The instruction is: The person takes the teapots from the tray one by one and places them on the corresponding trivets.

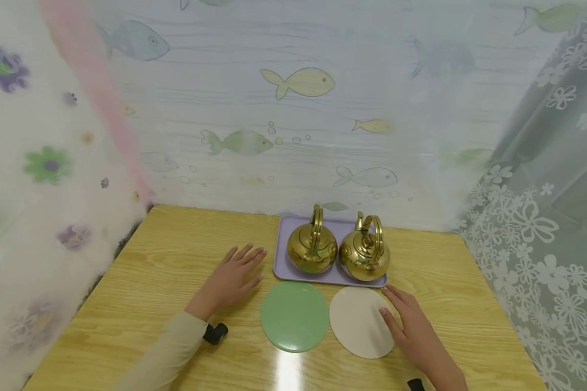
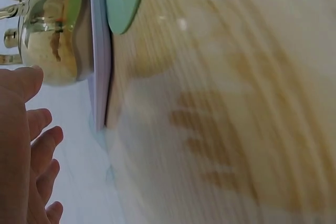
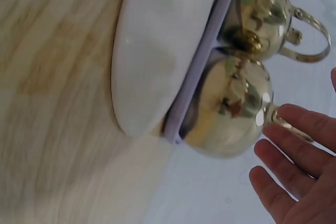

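- Left hand [image 1: 232,279]: palm down, raised above the wood-grain table [image 1: 127,282], left of the tray; fingers extended, a little spread, pointing toward the tray; grip loose and wide, nothing in it.
- Right hand [image 1: 413,328]: reaches in from lower right; fingers long, thumb set apart over the edge of the cream disc [image 1: 354,326]; nothing gripped (contact with tray corner: can't tell).
- Left sleeve [image 1: 168,347]: pale, down to the wrist; black fitting [image 1: 216,333] beside the cuff.
- Left kettle [image 1: 305,256], right kettle [image 1: 364,258]: shiny gold, upright side by side on the lilac tray [image 1: 282,263], arched handles up (touching or not, hard to say).
- Green disc [image 1: 294,316]: flat on table before the left kettle; cream one beside it, before the right kettle.
- Printing: fish and bubbles on the back sheet [image 1: 225,114], coloured flowers on the left cloth [image 1: 10,206], white flowers on the right curtain [image 1: 523,255].
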Action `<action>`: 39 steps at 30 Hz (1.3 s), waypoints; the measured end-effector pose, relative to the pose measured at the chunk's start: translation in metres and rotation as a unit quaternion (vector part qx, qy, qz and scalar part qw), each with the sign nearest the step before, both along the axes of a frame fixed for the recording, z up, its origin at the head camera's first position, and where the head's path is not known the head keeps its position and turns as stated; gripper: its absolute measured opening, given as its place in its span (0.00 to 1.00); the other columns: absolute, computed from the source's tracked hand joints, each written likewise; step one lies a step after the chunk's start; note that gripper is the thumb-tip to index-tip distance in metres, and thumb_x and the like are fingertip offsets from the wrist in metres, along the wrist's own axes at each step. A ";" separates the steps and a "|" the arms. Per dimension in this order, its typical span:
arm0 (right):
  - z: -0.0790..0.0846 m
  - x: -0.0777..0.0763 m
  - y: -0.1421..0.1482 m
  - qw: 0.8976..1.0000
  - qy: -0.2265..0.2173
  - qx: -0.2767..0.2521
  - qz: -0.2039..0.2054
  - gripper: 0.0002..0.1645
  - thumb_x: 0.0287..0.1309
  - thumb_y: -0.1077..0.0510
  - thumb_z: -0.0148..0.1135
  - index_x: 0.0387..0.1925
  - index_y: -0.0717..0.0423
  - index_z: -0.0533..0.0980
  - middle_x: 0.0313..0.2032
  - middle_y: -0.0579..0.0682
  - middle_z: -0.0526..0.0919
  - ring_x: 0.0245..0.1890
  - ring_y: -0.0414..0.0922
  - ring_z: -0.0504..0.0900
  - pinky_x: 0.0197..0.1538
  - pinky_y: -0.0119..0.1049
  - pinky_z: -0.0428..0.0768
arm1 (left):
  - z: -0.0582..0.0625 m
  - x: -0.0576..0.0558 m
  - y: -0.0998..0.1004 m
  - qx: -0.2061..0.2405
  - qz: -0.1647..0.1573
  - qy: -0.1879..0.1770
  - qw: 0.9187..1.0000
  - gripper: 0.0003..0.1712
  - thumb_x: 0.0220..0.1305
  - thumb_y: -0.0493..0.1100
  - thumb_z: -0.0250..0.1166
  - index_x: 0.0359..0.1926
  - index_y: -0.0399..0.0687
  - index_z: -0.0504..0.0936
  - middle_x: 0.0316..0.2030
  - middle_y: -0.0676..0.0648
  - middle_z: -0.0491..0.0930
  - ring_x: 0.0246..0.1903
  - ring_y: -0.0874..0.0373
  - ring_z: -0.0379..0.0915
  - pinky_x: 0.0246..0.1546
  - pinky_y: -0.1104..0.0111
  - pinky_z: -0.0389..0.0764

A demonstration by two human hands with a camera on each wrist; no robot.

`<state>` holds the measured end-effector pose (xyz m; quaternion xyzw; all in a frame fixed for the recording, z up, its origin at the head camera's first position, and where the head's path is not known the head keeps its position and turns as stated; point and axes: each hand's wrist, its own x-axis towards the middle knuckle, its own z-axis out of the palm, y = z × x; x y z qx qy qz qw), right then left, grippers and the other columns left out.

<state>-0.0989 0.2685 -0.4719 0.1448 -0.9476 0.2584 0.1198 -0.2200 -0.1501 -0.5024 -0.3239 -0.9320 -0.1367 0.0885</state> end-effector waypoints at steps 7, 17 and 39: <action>-0.004 -0.005 -0.016 1.000 0.001 -0.016 0.018 0.27 0.73 0.59 0.58 0.68 0.65 0.71 0.64 0.62 0.75 0.65 0.60 0.72 0.59 0.61 0.77 | 0.000 -0.013 0.016 0.001 -0.008 -0.003 1.000 0.33 0.77 0.54 0.55 0.76 0.45 0.65 0.73 0.45 0.68 0.77 0.43 0.54 0.78 0.44 0.51; -0.001 -0.023 -0.035 0.997 -0.029 -0.023 0.064 0.31 0.75 0.55 0.57 0.73 0.62 0.66 0.68 0.60 0.72 0.68 0.59 0.71 0.65 0.60 0.75 | -0.004 -0.031 0.028 0.004 -0.037 0.006 0.999 0.29 0.76 0.48 0.57 0.72 0.41 0.71 0.70 0.43 0.73 0.74 0.41 0.60 0.75 0.43 0.57; 0.020 -0.106 -0.108 0.934 -0.041 -0.337 0.109 0.25 0.80 0.59 0.44 0.71 0.68 0.67 0.64 0.67 0.75 0.64 0.63 0.74 0.65 0.45 0.78 | -0.020 -0.054 0.032 0.045 -0.039 -0.053 0.997 0.28 0.74 0.49 0.60 0.69 0.39 0.75 0.70 0.41 0.72 0.72 0.41 0.63 0.75 0.41 0.56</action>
